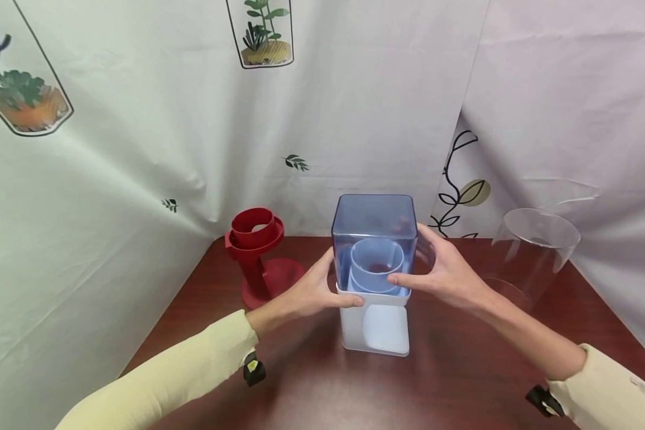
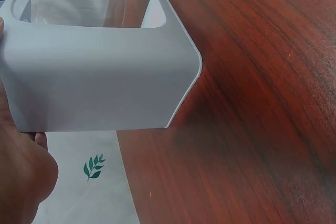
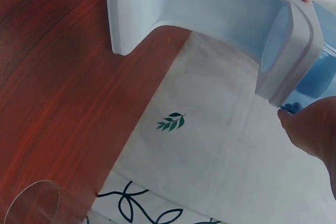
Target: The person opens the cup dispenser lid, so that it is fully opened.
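Observation:
A white stand (image 1: 355,331) with an open-sided body stands upright on the table in the middle of the head view. On its top sits a translucent blue square container (image 1: 373,215), and a round blue collar (image 1: 376,263) shows through its wall. My left hand (image 1: 314,289) grips the stand's upper part, thumb across the front. The right hand (image 1: 454,272) holds the container from the right, thumb on its front face and fingers partly hidden behind. In the right wrist view, the right thumb (image 3: 312,129) lies against the blue container near the stand's (image 3: 220,9) white rim.
A red stand (image 1: 255,257) with a round ring on top and a round base is at the back left. Toward the back right stands a clear, open-topped cylinder (image 1: 537,245). Printed white cloth (image 1: 156,119) hangs behind and beside the dark red wooden table (image 1: 312,382).

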`<state>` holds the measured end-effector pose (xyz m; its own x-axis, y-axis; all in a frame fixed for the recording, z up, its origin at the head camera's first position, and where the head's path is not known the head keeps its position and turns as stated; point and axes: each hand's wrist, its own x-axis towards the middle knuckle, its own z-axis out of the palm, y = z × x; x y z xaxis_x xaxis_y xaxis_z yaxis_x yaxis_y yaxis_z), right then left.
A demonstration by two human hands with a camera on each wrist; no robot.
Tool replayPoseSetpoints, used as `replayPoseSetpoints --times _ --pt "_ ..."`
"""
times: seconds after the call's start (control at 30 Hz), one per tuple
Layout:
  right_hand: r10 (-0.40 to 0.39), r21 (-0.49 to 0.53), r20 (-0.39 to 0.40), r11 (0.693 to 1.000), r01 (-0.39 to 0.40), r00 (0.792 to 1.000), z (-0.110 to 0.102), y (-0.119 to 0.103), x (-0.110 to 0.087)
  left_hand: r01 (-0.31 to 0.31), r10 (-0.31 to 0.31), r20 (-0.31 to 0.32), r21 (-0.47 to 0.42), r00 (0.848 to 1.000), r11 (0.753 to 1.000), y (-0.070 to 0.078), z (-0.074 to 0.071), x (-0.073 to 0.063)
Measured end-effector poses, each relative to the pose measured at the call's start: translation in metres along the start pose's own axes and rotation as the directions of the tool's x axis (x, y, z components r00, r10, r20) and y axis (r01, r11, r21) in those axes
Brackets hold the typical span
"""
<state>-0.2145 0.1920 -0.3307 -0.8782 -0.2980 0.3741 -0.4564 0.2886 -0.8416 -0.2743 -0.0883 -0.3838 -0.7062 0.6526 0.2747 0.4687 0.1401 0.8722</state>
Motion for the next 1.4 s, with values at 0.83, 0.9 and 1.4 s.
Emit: replayPoseSetpoints --times 0.83,0.9,1.4 --pt "0.048 0.016 0.009 0.999 -0.048 0.999 -0.0042 -0.0009 0.0044 -0.023 0.023 -0.002 0.031 1.000 0.999 -0.0039 0.0020 0.0004" --pt "0.033 0.023 0.015 0.999 -0.034 0.999 -0.0049 -0.0011 0.0041 -0.029 0.029 0.001 0.020 1.000 0.999 -0.0032 0.0029 0.0009" --pt "-0.011 0.014 0.016 1.000 0.011 1.000 -0.0064 -0.0024 0.0035 -0.058 0.058 0.015 -0.011 0.998 0.998 -0.0050 0.0037 0.0044"
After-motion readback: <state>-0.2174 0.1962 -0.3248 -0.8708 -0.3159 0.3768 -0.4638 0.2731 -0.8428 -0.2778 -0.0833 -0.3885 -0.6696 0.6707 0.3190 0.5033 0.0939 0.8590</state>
